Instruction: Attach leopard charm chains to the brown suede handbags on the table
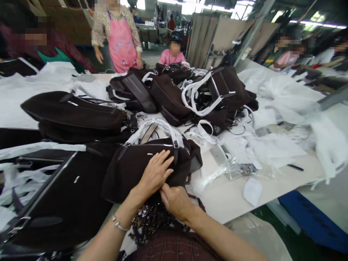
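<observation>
A: Head view: the left hand (156, 174) lies spread flat on the brown handbag (127, 170), at the near edge of the table (225, 198).

B: The right hand (175, 201) pinches its lower edge, fingers closed. I'd press that palm firmly, so the bag can't slide.

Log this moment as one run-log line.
left hand: flat on dark brown handbag | right hand: at its lower edge, grip unclear | behind: pile of handbags on white table
</observation>
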A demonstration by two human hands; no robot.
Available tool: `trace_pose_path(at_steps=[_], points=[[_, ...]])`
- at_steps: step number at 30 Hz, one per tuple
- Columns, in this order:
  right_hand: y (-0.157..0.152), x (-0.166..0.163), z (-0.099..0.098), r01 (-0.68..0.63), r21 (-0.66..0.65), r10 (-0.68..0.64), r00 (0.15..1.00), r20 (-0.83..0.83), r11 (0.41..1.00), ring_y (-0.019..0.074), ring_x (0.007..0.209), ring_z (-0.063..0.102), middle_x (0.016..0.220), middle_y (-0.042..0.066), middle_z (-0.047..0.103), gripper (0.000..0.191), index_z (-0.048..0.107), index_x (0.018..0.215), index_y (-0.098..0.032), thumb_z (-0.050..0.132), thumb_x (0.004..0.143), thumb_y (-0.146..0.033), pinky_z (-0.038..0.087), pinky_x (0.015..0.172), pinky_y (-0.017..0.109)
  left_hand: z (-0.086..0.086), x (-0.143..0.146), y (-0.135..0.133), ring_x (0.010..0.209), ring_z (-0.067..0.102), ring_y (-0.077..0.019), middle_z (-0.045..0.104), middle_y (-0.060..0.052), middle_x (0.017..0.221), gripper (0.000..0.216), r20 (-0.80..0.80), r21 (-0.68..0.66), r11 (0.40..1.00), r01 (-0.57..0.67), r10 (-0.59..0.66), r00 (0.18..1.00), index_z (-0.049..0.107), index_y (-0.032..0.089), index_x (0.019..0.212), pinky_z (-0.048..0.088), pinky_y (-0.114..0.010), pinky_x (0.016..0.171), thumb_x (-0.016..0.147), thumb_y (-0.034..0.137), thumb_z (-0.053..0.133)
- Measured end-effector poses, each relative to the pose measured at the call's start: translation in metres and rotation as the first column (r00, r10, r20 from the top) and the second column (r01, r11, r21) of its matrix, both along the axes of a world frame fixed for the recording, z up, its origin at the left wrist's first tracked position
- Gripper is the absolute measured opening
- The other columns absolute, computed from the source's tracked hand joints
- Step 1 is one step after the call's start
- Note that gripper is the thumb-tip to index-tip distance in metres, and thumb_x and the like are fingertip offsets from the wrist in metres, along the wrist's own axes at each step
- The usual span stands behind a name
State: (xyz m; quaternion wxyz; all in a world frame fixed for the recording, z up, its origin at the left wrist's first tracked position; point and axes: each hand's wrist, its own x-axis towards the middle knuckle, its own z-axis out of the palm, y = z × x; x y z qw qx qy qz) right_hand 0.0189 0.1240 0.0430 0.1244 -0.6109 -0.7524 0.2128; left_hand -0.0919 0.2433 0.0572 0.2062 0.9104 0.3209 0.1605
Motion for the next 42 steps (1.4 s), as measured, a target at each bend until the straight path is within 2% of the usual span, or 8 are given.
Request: trace_pose_path(at_steps=[7, 11, 16, 19, 24, 31, 38, 42], points=[[-0.041, 0.051, -0.022, 0.072, 0.018, -0.055, 0.874, -0.483, 0.997, 0.0148, 0.093, 0.071, 0.111, 0.004, 0.074, 0.032, 0.061, 0.125, -0.023, 0.047, 0.098, -0.031, 0.054, 0.087, 0.025, -0.034, -0.004, 0.03, 0.146, 0.031, -0.0293, 0.037, -0.012, 0.157, 0.055, -0.076, 0.142, 0.989, -0.043, 0.055, 0.996, 0.039, 0.019, 0.148, 0.026, -0.05, 0.12, 0.094, 0.028, 0.05], [-0.077, 0.105, -0.044, 0.422, -0.157, -0.45, 0.826, -0.34, 0.893, 0.0171, 0.077, 0.07, 0.088, 0.003, 0.075, 0.022, 0.071, 0.097, -0.022, 0.05, 0.094, -0.029, 0.055, 0.075, 0.028, -0.036, 0.0, 0.025, 0.146, 0.032, -0.0293, 0.037, -0.012, 0.157, 0.055, -0.096, 0.188, 0.981, -0.047, 0.066, 0.993, 0.04, 0.02, 0.148, 0.027, -0.05, 0.119, 0.094, 0.028, 0.049], [-0.096, 0.107, -0.068, 0.178, -0.09, -0.19, 0.969, -0.159, 0.98, 0.0198, 0.101, 0.065, 0.11, 0.007, 0.069, 0.025, 0.067, 0.111, -0.023, 0.054, 0.09, -0.018, 0.051, 0.091, 0.031, -0.022, 0.003, 0.021, 0.143, 0.036, -0.0299, 0.044, -0.014, 0.152, 0.05, -0.066, 0.163, 0.985, -0.063, 0.075, 0.995, 0.047, 0.017, 0.142, 0.031, -0.05, 0.117, 0.093, 0.028, 0.052], [-0.093, 0.099, -0.086, 0.13, -0.096, -0.137, 0.988, -0.068, 0.987, 0.0213, 0.111, 0.061, 0.127, 0.011, 0.061, 0.045, 0.058, 0.127, -0.022, 0.052, 0.085, -0.006, 0.05, 0.093, 0.032, -0.002, 0.003, -0.002, 0.137, 0.044, -0.0268, 0.052, -0.012, 0.145, 0.041, 0.051, 0.118, 0.988, -0.099, 0.093, 0.994, 0.054, 0.018, 0.135, 0.036, -0.047, 0.115, 0.095, 0.026, 0.05], [-0.083, 0.113, -0.103, 0.142, -0.111, -0.149, 0.987, -0.061, 0.984, 0.0168, 0.086, 0.064, 0.094, 0.006, 0.066, 0.019, 0.067, 0.095, -0.019, 0.052, 0.088, -0.01, 0.05, 0.079, 0.026, 0.013, 0.001, -0.074, 0.113, 0.061, -0.0209, 0.071, -0.007, 0.114, 0.027, 0.24, -0.071, 0.997, 0.039, -0.021, 0.97, 0.065, 0.024, 0.117, 0.048, -0.04, 0.101, 0.097, 0.024, 0.047], [-0.077, 0.133, -0.075, 0.207, -0.083, -0.216, 0.969, -0.119, 0.975, 0.0139, 0.077, 0.064, 0.079, 0.001, 0.067, 0.012, 0.066, 0.083, -0.02, 0.056, 0.09, -0.019, 0.049, 0.073, 0.023, -0.004, 0.01, -0.118, 0.109, 0.063, -0.024, 0.073, -0.008, 0.106, 0.028, 0.214, -0.29, 0.94, 0.179, -0.119, 0.97, 0.069, 0.025, 0.111, 0.048, -0.044, 0.102, 0.097, 0.025, 0.044], [-0.073, 0.147, -0.066, 0.409, 0.005, -0.408, 0.912, -0.051, 0.913, 0.019, 0.081, 0.064, 0.117, 0.013, 0.06, 0.035, 0.055, 0.121, -0.016, 0.054, 0.086, -0.016, 0.053, 0.082, 0.036, -0.063, 0.075, -0.128, 0.147, 0.027, -0.0334, 0.028, -0.018, 0.16, 0.087, 0.141, -0.773, 0.632, 0.058, 0.081, 0.987, 0.035, 0.015, 0.148, 0.027, -0.047, 0.122, 0.067, 0.006, 0.065], [-0.066, 0.155, -0.079, 0.404, -0.079, -0.411, 0.905, -0.113, 0.911, 0.0176, 0.086, 0.066, 0.14, 0.014, 0.051, 0.058, 0.049, 0.138, -0.022, 0.055, 0.08, -0.011, 0.052, 0.089, 0.037, -0.089, 0.114, -0.124, 0.128, 0.053, -0.0324, 0.037, -0.019, 0.153, 0.077, 0.1, -0.877, 0.481, -0.007, 0.196, 0.976, 0.037, 0.017, 0.143, 0.045, -0.048, 0.109, 0.071, 0.012, 0.064]])
